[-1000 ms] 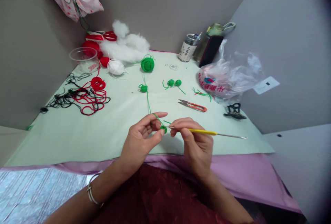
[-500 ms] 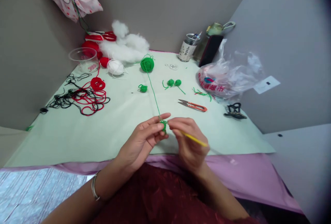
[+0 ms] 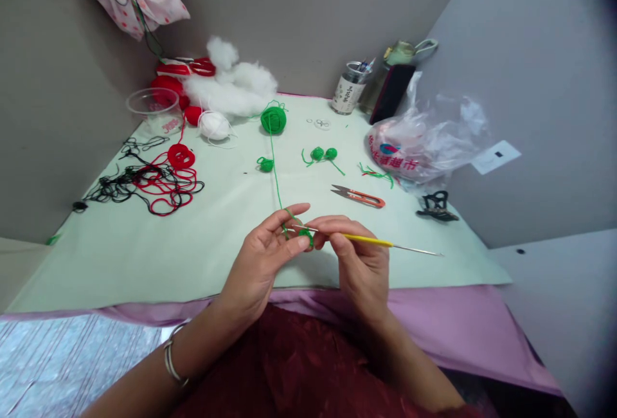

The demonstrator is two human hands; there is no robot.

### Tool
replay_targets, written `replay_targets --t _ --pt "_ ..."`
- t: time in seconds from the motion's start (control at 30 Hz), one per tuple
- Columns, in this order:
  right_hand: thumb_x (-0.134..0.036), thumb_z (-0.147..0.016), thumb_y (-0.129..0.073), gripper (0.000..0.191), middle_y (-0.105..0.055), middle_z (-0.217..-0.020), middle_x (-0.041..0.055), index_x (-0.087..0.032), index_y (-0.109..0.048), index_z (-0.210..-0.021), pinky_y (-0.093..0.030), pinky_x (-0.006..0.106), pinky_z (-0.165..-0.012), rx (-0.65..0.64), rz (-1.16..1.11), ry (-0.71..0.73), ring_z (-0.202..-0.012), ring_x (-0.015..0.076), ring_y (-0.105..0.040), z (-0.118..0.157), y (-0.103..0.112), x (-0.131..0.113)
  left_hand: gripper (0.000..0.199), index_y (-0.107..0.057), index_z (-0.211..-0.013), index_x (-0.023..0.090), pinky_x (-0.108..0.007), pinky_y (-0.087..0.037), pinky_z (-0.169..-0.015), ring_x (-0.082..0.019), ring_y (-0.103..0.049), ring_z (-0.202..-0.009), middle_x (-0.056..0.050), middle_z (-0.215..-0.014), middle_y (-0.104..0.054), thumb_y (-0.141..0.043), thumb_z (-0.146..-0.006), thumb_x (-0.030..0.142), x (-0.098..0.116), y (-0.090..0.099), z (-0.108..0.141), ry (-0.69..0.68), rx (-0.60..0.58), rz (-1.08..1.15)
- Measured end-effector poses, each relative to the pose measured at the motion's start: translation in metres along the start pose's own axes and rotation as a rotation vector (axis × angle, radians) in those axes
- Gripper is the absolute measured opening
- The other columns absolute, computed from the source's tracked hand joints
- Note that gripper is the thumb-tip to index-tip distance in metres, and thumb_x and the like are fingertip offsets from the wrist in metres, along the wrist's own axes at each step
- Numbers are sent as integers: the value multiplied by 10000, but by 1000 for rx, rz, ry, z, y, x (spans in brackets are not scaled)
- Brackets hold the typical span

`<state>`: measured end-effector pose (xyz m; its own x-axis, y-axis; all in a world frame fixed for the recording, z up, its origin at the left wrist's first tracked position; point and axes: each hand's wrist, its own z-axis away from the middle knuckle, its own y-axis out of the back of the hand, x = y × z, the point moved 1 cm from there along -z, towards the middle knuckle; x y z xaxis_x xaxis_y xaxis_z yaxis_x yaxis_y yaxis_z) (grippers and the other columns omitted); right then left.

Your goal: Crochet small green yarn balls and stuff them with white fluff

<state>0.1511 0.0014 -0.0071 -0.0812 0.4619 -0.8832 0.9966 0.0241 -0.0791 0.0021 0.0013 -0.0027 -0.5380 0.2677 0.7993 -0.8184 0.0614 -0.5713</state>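
Between thumb and fingers, my left hand point(image 3: 263, 254) pinches a small green crochet piece point(image 3: 306, 235). Green yarn passes over its raised index finger and runs back to the green yarn ball point(image 3: 273, 120). My right hand point(image 3: 361, 257) grips a crochet hook point(image 3: 369, 239) with a yellow handle and metal ends. The hook lies almost level, its left tip at the yarn just above the piece. Whether the tip has caught a loop is too small to tell. Beyond my hands lie a small green crocheted ball point(image 3: 265, 164) and a pair of green crocheted balls point(image 3: 324, 154) with yarn tails.
Orange thread snips point(image 3: 359, 196) lie right of centre, near yarn scraps point(image 3: 376, 174) and a black hair claw point(image 3: 438, 207). Tangled red and black yarn point(image 3: 149, 183) covers the left side. White stuffing point(image 3: 231, 87), a pen jar point(image 3: 349, 90) and a plastic bag point(image 3: 414, 148) stand at the back.
The crochet hook has swung from slanting down to nearly level, and its far metal end now shows clearly. My right hand has turned with it; the yarn at my left index finger has shifted left.
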Motion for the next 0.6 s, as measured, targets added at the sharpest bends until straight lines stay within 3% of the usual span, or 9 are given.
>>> replay_targets --t 0.37,0.6 --pt "-285 -1059 -556 183 -781 -974 46 -224 -722 -1011 -638 338 -739 -20 -164 -95 -777 160 -734 1 6 2 260 -820 -1088 283 -260 -494 -885 -120 -649 -843 19 -841 -637 -848 -830 264 0 3 3 -30 -7 -89" --pt "-145 -1048 -521 224 -771 -990 49 -230 -724 -1088 -618 357 -819 -96 155 148 -918 186 -741 3 11 -10 242 -824 -1052 272 -219 -501 -816 -105 -605 -813 27 -827 -607 -857 -813 249 0 5 3 -125 44 -212"
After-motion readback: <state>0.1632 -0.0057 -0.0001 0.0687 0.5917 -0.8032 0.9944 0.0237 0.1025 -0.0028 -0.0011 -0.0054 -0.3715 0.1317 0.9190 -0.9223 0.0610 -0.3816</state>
